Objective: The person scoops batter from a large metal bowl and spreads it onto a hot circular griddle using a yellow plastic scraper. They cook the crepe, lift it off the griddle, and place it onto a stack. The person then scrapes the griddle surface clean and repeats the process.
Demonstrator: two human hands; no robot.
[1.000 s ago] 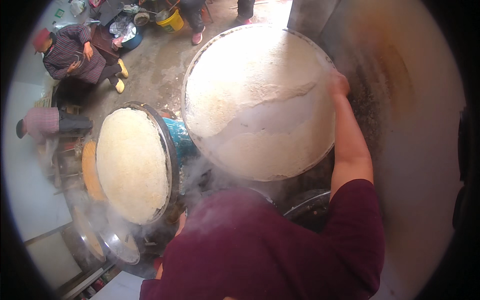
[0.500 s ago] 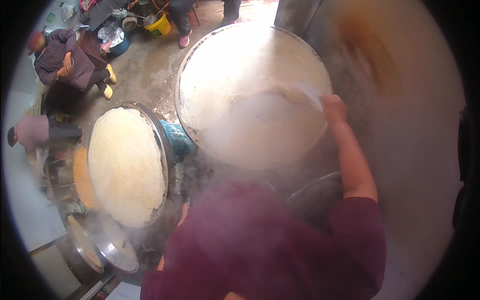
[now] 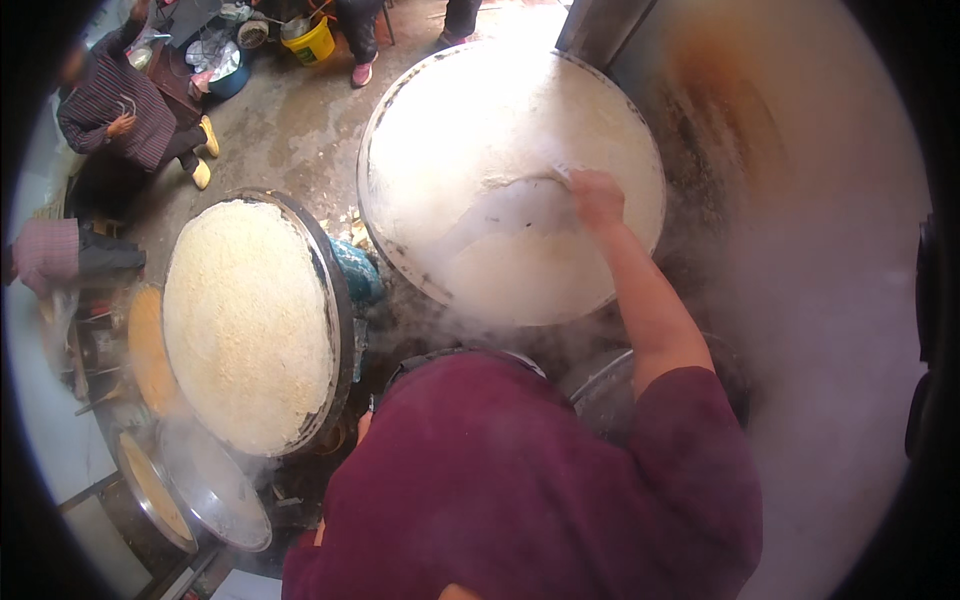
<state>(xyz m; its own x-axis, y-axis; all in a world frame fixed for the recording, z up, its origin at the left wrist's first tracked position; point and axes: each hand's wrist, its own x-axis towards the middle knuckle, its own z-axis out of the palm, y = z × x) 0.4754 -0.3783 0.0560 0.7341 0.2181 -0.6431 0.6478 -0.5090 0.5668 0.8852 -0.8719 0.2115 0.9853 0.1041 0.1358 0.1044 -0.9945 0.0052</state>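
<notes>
My right hand [image 3: 598, 198] is closed round a short pale tool [image 3: 562, 174]; its working end is too blurred to name the kind. The tool is over the large round griddle [image 3: 392, 262], whose surface carries a wide layer of whitish batter [image 3: 450, 130]. A smoother, greyer patch curves across the batter just left of my hand. Of my left hand [image 3: 364, 428] only a sliver shows past the maroon shirt, beside a small dark-tipped thing; its fingers are hidden.
A second round griddle [image 3: 343, 370] at left bears a pale sheet [image 3: 250, 320]. Metal basins [image 3: 215, 490] stand below it. Steam drifts around. One person [image 3: 125, 110] sits at far left, another [image 3: 50, 250] bends nearby. A yellow bucket [image 3: 312, 44] stands at the back.
My right hand has moved left and slightly away from me over the large griddle, with the tool. The steam is thinner. The seated person has raised one arm.
</notes>
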